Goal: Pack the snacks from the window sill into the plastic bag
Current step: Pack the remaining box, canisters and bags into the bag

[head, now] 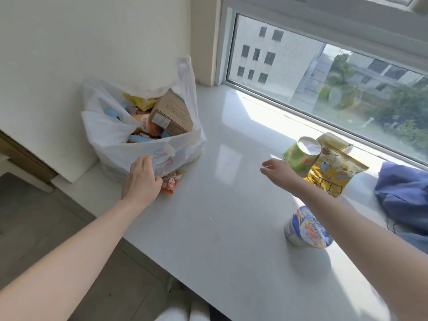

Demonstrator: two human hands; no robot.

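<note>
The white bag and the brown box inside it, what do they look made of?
The white bag looks like thin, semi-translucent plastic film: it crumples and colours show through. The brown box looks like matte cardboard, with folded edges and a stuck-on label.

White plastic bag with red outline print; brown box; green cup; yellow cartoon-printed pouch; blue-and-cream cup; orange packet; blue cloth.

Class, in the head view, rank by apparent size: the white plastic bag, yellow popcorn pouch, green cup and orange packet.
1. white plastic bag
2. yellow popcorn pouch
3. green cup
4. orange packet, partly hidden behind the left hand, so its place is unsure.
</note>
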